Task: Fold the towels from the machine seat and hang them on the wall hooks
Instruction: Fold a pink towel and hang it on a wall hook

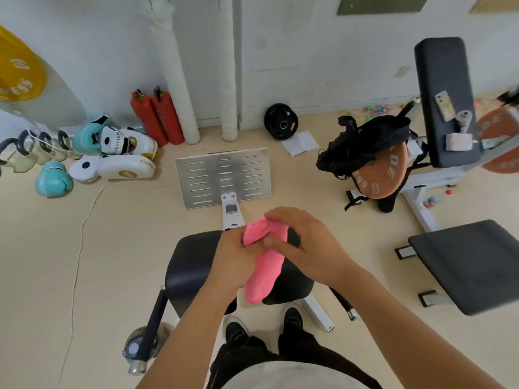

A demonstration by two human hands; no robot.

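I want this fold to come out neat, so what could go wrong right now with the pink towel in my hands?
The pink towel is bunched between the left hand and right hand, so it may fold unevenly. Its loose lower end hangs over the black seat and could slip free.

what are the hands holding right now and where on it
Both hands grip the pink towel at its upper end, above the black seat: left hand from the left, right hand over the top. The rest hangs free.

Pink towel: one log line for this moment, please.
step: folding | pink towel: held above machine seat | left hand: grips | right hand: grips | hung: no
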